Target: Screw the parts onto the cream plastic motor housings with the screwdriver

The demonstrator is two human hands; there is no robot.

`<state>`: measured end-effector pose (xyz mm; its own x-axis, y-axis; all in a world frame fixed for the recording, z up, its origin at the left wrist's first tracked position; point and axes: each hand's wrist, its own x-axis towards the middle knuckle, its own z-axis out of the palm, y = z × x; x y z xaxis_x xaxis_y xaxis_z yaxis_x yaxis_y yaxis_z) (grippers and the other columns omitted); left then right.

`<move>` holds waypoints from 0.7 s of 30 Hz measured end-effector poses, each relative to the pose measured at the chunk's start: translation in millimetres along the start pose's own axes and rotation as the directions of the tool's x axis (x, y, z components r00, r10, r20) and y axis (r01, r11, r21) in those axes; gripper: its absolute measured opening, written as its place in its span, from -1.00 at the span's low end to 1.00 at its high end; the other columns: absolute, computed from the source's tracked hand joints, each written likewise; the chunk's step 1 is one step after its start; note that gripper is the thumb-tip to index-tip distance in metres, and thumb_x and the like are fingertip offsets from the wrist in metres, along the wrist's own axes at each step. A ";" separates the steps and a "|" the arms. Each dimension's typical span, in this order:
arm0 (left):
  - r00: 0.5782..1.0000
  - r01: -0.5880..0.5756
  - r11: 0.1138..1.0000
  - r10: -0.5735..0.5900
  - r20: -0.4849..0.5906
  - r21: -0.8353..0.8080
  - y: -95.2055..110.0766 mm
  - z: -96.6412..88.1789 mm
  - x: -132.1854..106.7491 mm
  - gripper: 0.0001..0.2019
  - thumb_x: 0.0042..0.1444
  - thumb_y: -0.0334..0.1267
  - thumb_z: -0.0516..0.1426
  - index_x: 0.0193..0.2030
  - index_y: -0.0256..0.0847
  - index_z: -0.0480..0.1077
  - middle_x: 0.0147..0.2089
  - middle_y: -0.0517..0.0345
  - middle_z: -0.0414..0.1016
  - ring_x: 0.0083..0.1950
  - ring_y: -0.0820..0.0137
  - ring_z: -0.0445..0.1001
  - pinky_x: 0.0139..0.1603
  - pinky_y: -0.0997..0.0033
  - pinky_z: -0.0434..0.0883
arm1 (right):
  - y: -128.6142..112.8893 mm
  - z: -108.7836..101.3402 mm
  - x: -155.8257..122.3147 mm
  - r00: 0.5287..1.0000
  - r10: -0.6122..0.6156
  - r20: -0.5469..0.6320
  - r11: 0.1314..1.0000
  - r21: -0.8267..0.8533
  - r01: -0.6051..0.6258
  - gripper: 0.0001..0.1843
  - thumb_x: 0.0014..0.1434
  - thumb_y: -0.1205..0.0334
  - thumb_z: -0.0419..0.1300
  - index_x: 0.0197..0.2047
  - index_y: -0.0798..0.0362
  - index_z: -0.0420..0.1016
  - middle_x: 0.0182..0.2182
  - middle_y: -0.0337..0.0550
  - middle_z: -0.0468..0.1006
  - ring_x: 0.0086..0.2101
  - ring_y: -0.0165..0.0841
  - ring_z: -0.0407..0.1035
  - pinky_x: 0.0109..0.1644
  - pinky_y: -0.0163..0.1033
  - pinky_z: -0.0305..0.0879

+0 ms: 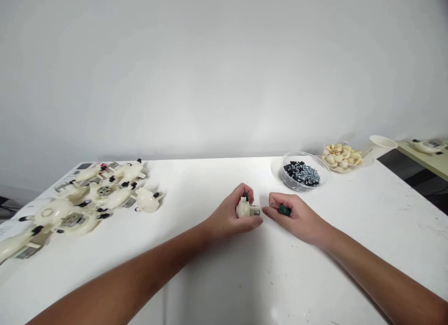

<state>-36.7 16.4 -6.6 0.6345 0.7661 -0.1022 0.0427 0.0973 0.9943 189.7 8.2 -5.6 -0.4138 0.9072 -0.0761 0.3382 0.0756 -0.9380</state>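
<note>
My left hand (229,217) is closed around a small cream plastic part (244,207) with a black tab on top and a metal end facing right. My right hand (296,217) is closed on a green-handled tool (284,210), its fingertips meeting the metal end of the part. Both hands rest on the white table (224,278) near its middle, a little in front of a clear bowl of screws (304,175).
A pile of several cream plastic housings with black tabs (87,199) lies at the table's left. A clear bowl of cream pieces (343,158) and a white cup (382,143) stand at the back right. Another table (425,157) is further right.
</note>
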 end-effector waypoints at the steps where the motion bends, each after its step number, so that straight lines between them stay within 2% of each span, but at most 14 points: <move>1: 1.000 0.012 1.000 -0.012 0.008 0.008 1.4 1.3 -0.1 -0.60 0.18 -0.19 0.27 -0.10 -0.08 0.06 -0.39 0.38 0.23 -0.45 0.53 0.17 -0.44 0.51 0.16 | 0.1 -0.1 -0.5 1.000 -0.020 -0.020 1.000 0.012 0.020 -0.53 0.41 -0.07 0.14 -0.43 0.00 0.16 -0.50 -0.36 0.10 -0.46 -0.41 0.02 -0.40 -0.26 -0.04; 3: 1.000 0.025 0.997 -0.026 0.012 0.072 3.1 3.5 0.2 -0.53 0.10 -0.21 0.32 -0.09 -0.07 0.06 -0.37 0.38 0.25 -0.44 0.53 0.20 -0.43 0.51 0.18 | -0.6 0.1 -1.7 0.997 -0.055 -0.061 0.997 0.059 0.058 -0.59 0.45 -0.09 0.08 -0.34 0.01 0.35 -0.46 -0.32 0.21 -0.44 -0.38 0.09 -0.35 -0.24 0.04; 5: 1.000 0.019 0.985 -0.019 -0.001 0.173 2.9 5.1 0.9 -0.47 -0.01 -0.24 0.37 -0.08 -0.07 0.09 -0.33 0.36 0.27 -0.41 0.52 0.24 -0.42 0.50 0.19 | -1.8 0.8 -3.2 0.995 -0.082 -0.055 0.992 0.090 0.086 -0.66 0.46 -0.08 0.08 -0.12 -0.02 0.52 -0.40 -0.27 0.34 -0.39 -0.36 0.18 -0.28 -0.22 0.11; 8: 1.000 -0.005 0.962 0.012 -0.024 0.272 0.8 6.5 2.4 -0.48 -0.07 -0.27 0.36 -0.07 -0.08 0.13 -0.28 0.33 0.30 -0.36 0.49 0.28 -0.41 0.48 0.19 | -3.4 3.2 -5.0 0.997 -0.081 -0.002 0.993 0.083 0.081 -0.70 0.40 -0.03 0.19 0.06 -0.08 0.57 -0.41 -0.28 0.36 -0.39 -0.34 0.22 -0.27 -0.21 0.15; 12: 0.999 0.000 0.933 0.015 -0.038 0.361 0.5 8.5 3.6 -0.51 -0.08 -0.30 0.33 -0.06 -0.09 0.19 -0.26 0.31 0.36 -0.33 0.45 0.30 -0.38 0.46 0.22 | -4.6 6.7 -5.0 0.999 -0.038 0.006 0.992 0.116 0.037 -0.68 0.32 0.08 0.30 0.12 -0.12 0.57 -0.43 -0.32 0.30 -0.40 -0.37 0.19 -0.29 -0.22 0.14; 15: 0.999 0.008 0.916 0.009 -0.041 0.402 2.5 9.7 3.3 -0.53 -0.07 -0.28 0.33 -0.07 -0.09 0.22 -0.27 0.32 0.39 -0.34 0.44 0.31 -0.38 0.45 0.23 | -4.3 7.4 -4.3 1.000 -0.016 0.024 0.986 0.164 0.012 -0.67 0.27 0.07 0.36 0.09 -0.10 0.60 -0.45 -0.34 0.26 -0.42 -0.38 0.15 -0.31 -0.23 0.12; 21: 0.999 0.002 0.932 0.011 -0.036 0.363 3.1 7.7 2.6 -0.62 0.03 -0.25 0.29 -0.06 -0.13 0.25 -0.29 0.30 0.36 -0.33 0.42 0.34 -0.39 0.44 0.22 | -2.9 7.5 -4.3 1.000 0.014 -0.011 0.977 0.211 -0.012 -0.65 0.25 0.06 0.37 0.08 -0.09 0.62 -0.48 -0.35 0.21 -0.44 -0.38 0.13 -0.37 -0.25 0.09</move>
<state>-29.0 13.8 -3.6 0.6069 0.7895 -0.0918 0.3210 -0.1378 0.9370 184.1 1.0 -5.1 -0.4000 0.9125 -0.0860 0.1574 -0.0240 -0.9872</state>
